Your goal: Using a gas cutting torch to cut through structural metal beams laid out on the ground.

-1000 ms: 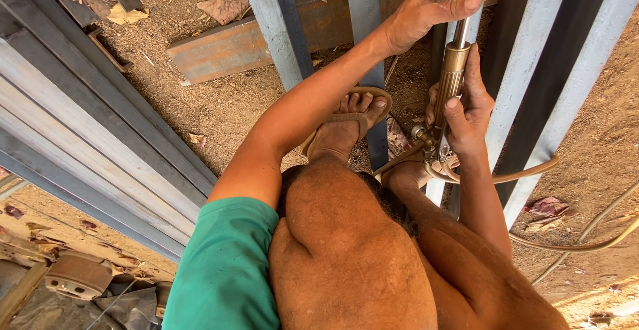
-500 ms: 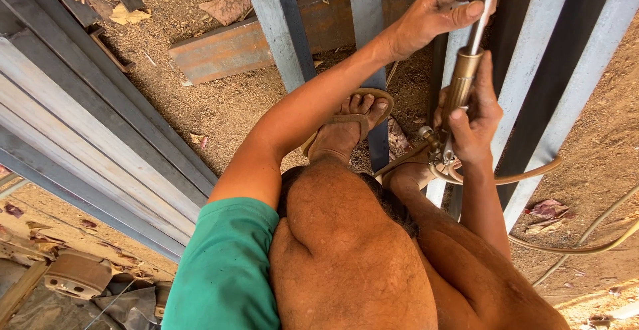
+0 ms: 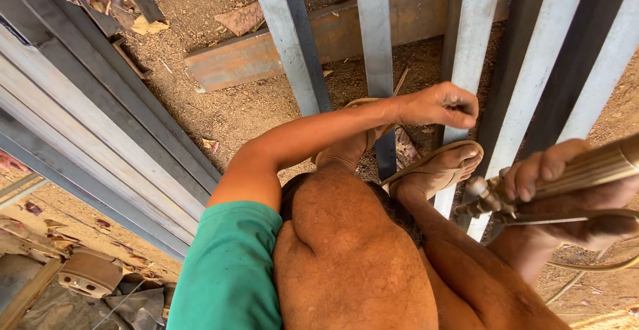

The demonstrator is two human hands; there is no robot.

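The person squats on the dirt ground, knees up, sandalled feet set between pale steel bars that run away from the camera. At the right edge, the right hand has its grip closed around the ribbed brass handle of a cutting torch; the torch lies tilted, its valve end pointing left toward the feet, its far end leaving the picture at the right. A thin hose curls off below the hand. The left hand hangs above the bars in the middle, fingers curled in; whether it pinches something small I cannot tell.

By its look the torch is rigid metal, fairly heavy for its size, and the ribbing should keep it from slipping. The handle is the sound place to hold; the valves and hose joint look the more delicate parts, and the trailing hose may tug on it.

To the left lies a stack of long grey steel sections, and a rusty beam crosses at the far side.
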